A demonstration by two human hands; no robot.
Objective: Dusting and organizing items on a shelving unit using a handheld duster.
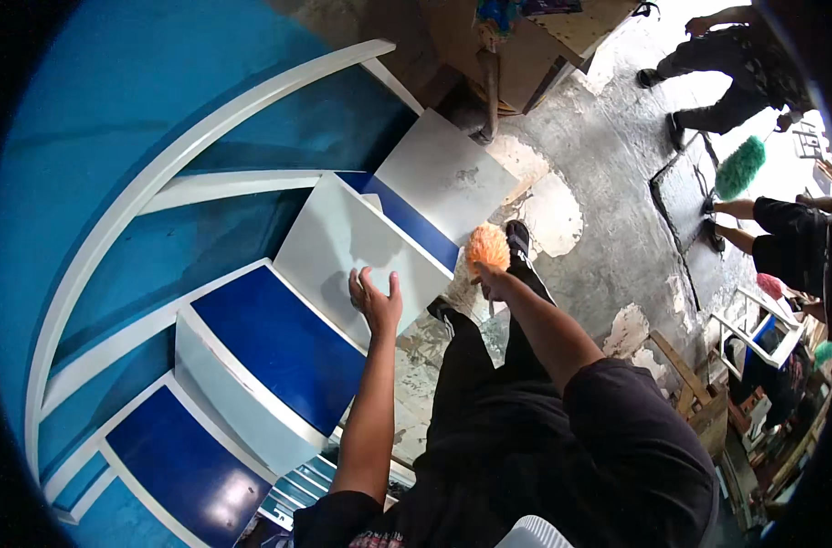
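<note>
My right hand (493, 281) grips an orange fluffy duster (488, 248), low beside my shoe. My left hand (376, 294) is raised with spread, bent fingers and holds nothing. It hangs in front of a pale grey panel (340, 246) of a white-and-blue piece of furniture; whether it touches the panel I cannot tell. Below and left of that hand are glossy dark blue panels (279, 335) with white edges. Another pale panel (447, 175) with a worn patch lies beyond, past a dark blue strip (416, 219).
A long white rail (204, 137) curves along a turquoise wall (114, 89). Cardboard boxes (512, 68) stand beyond. At right are several people, a green duster (740, 168), a white stool-like frame (765, 332) and scrap wood (704, 418). The concrete floor (614, 205) is patched and cracked.
</note>
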